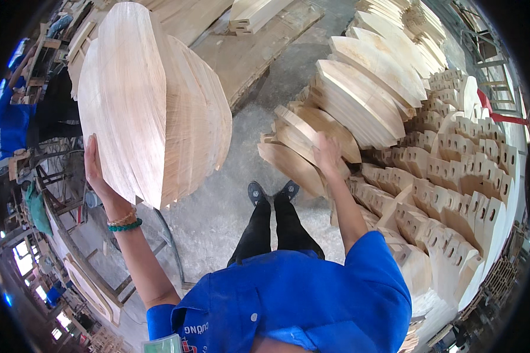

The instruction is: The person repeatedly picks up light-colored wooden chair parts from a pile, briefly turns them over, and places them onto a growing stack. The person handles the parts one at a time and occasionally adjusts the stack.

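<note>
At the left rises a tall stack of pale curved wooden boards (123,100), their edges stepped and uneven. My left hand (94,167) lies against the stack's near left side, fingers stretched along the wood. To the right, my right hand (328,152) is closed on the near end of a curved wooden piece (297,126), its fingertips partly hidden. Beneath that piece sit more curved boards (291,167) in a low pile. Bracelets circle my left wrist.
Long rows of curved wooden parts with slotted ends (447,188) fill the right side. Farther back stand more stacked boards (359,100). A wooden plank (259,59) lies on the floor at the far side. Another person in a blue shirt (12,126) is at far left.
</note>
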### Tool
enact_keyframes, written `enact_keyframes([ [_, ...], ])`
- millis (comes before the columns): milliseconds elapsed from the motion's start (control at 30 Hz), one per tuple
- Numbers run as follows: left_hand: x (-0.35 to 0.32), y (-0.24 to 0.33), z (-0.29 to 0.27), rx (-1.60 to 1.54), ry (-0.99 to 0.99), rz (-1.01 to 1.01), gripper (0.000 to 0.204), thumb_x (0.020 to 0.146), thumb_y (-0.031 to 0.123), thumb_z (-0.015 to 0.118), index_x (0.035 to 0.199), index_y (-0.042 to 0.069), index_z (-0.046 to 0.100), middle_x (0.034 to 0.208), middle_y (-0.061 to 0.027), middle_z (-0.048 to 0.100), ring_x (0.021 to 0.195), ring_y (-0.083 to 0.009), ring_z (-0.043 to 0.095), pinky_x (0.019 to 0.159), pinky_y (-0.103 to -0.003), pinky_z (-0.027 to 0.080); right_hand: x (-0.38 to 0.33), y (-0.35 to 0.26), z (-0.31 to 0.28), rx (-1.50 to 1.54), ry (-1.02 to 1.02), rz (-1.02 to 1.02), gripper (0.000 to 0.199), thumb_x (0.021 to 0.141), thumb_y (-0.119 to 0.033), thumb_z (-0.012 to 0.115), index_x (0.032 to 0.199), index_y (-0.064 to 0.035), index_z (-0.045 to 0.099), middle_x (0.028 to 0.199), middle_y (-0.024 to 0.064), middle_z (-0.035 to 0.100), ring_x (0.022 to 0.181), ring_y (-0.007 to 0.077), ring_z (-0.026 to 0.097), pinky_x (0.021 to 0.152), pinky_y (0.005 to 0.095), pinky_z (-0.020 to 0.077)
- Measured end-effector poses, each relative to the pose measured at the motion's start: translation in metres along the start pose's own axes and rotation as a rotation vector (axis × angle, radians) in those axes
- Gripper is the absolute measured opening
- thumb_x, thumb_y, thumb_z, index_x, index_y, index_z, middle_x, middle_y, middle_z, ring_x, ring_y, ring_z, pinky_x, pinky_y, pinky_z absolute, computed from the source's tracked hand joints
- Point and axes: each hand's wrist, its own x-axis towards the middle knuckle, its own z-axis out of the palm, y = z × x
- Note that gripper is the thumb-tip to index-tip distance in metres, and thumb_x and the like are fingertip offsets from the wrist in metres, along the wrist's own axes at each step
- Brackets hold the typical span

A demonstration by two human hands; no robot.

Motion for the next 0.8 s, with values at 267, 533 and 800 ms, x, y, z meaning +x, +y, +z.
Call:
enact_keyframes([
  [267,-0.005,0.003,0.016,-0.018,0.003,0.025,0.039,0.098,0.026,0.042,0.120,-0.004,0.052,0.114,-0.0142,0.062,0.098,-0.0212,0.063,0.086,-0.032,0.051,-0.004,0.016,0.004,-0.068,-0.073,0.072,0.044,0.077,-0.019,0.068,0.118,-0.0113,0.052,0.101,0.0119,0.062,0.102,0.0310,0.052,0.087,0.0490,0.0386],
  [533,0.004,0.000,0.002,-0.037,-0.079,0.003,0.039,0.098,0.025,0.043,0.122,-0.005,0.051,0.115,-0.0149,0.061,0.100,-0.0219,0.063,0.086,-0.033,0.051,-0.016,0.020,0.008,-0.061,-0.125,0.104,0.040,0.074,-0.015,0.067,0.112,-0.0073,0.053,0.104,0.0163,0.063,0.107,0.0350,0.054,0.089,0.0493,0.0404],
  [800,0.005,-0.004,0.001,-0.058,-0.057,0.078,0.040,0.096,0.024,0.046,0.123,-0.005,0.051,0.116,-0.0141,0.061,0.101,-0.0226,0.062,0.088,-0.034,0.051,0.000,-0.014,-0.066,1.730,-0.509,0.482,0.059,0.081,-0.033,0.073,0.124,0.0010,0.052,0.119,0.0164,0.061,0.104,0.0245,0.062,0.088,0.0349,0.0502],
])
